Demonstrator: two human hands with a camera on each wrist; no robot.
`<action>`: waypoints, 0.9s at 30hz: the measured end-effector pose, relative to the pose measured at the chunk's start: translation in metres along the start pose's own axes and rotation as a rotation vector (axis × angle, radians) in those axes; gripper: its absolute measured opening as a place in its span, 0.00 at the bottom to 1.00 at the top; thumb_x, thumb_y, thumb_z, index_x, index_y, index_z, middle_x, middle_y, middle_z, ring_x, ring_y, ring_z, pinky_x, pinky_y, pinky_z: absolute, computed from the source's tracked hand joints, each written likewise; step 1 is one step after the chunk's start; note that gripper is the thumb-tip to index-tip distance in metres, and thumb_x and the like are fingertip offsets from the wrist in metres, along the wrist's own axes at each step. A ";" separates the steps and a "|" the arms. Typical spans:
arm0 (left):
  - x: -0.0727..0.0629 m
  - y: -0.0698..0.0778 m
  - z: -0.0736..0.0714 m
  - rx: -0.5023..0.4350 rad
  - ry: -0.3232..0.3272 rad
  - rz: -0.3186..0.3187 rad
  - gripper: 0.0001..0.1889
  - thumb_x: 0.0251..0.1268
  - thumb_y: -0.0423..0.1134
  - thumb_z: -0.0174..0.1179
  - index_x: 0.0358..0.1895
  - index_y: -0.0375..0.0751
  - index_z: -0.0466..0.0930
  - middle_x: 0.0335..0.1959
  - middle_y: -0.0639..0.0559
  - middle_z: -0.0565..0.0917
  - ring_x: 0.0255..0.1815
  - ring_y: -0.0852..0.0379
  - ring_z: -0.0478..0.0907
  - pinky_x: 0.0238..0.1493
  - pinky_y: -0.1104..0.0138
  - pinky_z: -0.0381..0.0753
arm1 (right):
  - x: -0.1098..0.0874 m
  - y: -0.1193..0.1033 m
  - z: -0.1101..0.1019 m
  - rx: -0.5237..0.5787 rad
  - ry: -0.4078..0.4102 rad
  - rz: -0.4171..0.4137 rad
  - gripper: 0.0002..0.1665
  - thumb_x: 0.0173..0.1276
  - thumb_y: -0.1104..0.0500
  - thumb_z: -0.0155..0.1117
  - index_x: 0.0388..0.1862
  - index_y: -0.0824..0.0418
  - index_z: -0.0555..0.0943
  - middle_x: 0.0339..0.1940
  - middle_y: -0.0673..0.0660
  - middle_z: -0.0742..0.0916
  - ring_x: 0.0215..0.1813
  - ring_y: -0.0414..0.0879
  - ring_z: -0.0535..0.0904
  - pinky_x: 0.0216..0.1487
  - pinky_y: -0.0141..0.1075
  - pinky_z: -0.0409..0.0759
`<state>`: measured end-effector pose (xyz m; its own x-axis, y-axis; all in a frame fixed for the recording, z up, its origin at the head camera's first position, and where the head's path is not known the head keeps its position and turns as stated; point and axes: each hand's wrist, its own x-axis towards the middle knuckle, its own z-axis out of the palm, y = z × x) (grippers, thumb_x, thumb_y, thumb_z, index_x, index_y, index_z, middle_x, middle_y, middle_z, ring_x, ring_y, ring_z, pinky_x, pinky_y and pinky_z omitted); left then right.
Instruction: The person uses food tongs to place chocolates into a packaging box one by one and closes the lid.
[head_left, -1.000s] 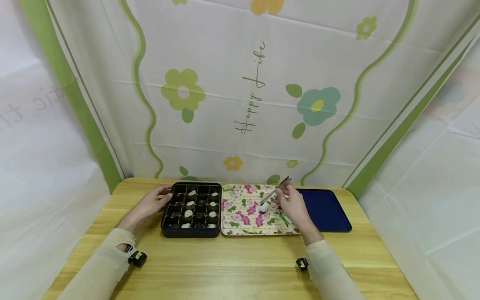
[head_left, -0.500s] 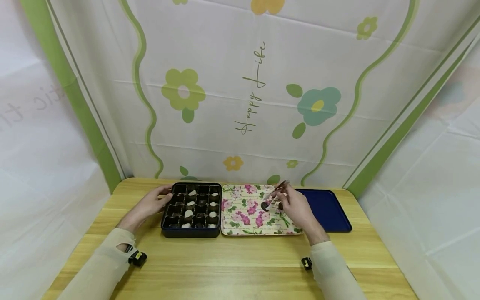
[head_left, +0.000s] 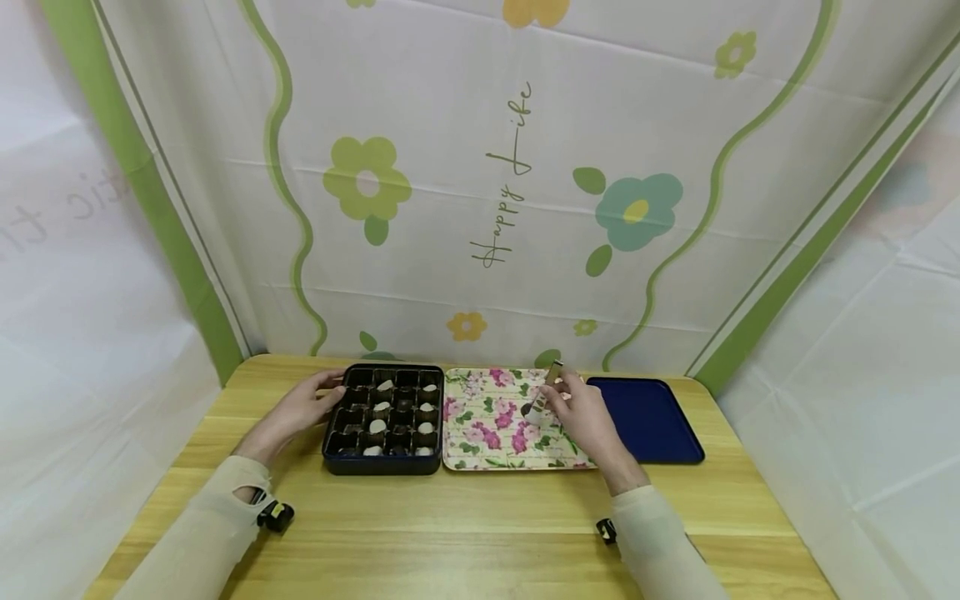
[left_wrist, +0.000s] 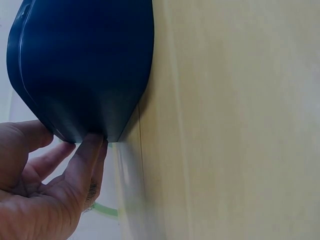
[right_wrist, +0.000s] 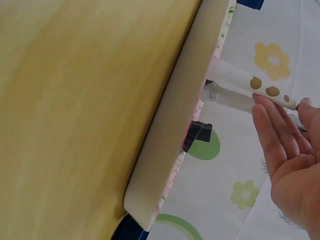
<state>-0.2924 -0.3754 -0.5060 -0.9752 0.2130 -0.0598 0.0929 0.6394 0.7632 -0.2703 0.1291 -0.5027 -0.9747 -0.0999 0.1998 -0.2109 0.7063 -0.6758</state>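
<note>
My left hand holds the left rear corner of a dark blue box, thumb at its rim and fingers against the outer wall. Black dividers split the box into small compartments; several contain pale rounded pieces, others look dark. My right hand pinches tongs with cut-out holes, tips down over a flowered tray. A small dark piece is at the tong tips; whether they grip it is unclear. In the right wrist view another dark piece lies near the tray's edge.
A flat dark blue tray or lid lies to the right, partly behind my right hand. All stand along the back of a wooden table. A flowered white curtain hangs behind, with white cloth at both sides.
The tongs held a white piece over the tray, then had a dark piece at their tips. My right hand has shifted slightly and the tongs stand steeper. The left hand has not moved.
</note>
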 end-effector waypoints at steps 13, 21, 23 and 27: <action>-0.001 0.001 0.000 0.001 -0.001 0.001 0.31 1.00 0.39 0.52 0.91 0.23 0.62 0.81 0.16 0.75 0.85 0.14 0.70 0.81 0.26 0.80 | 0.004 -0.013 0.009 -0.150 0.051 0.032 0.07 0.93 0.65 0.64 0.57 0.68 0.86 0.55 0.70 0.95 0.39 0.52 0.95 0.27 0.34 0.81; -0.001 0.001 0.000 -0.009 -0.004 -0.004 0.31 1.00 0.39 0.52 0.91 0.24 0.62 0.82 0.16 0.74 0.85 0.14 0.70 0.80 0.27 0.82 | 0.004 -0.027 0.014 -0.152 0.054 -0.025 0.07 0.93 0.66 0.63 0.57 0.67 0.86 0.48 0.67 0.96 0.32 0.49 0.91 0.26 0.33 0.77; -0.001 0.001 0.000 -0.011 -0.003 -0.004 0.31 1.00 0.39 0.52 0.91 0.23 0.62 0.81 0.16 0.74 0.85 0.14 0.70 0.79 0.27 0.82 | 0.004 -0.034 0.015 -0.144 0.058 -0.043 0.06 0.93 0.64 0.64 0.56 0.66 0.86 0.46 0.65 0.96 0.30 0.46 0.88 0.26 0.33 0.77; 0.000 0.000 0.001 -0.016 -0.001 -0.003 0.31 1.00 0.38 0.52 0.91 0.23 0.62 0.81 0.16 0.75 0.85 0.14 0.70 0.79 0.27 0.83 | 0.008 -0.052 0.020 -0.138 0.067 -0.084 0.07 0.94 0.63 0.63 0.56 0.64 0.87 0.42 0.64 0.95 0.24 0.42 0.79 0.24 0.33 0.71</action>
<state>-0.2918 -0.3749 -0.5064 -0.9753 0.2118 -0.0623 0.0870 0.6280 0.7733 -0.2685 0.0778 -0.4806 -0.9461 -0.1188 0.3012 -0.2746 0.7871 -0.5523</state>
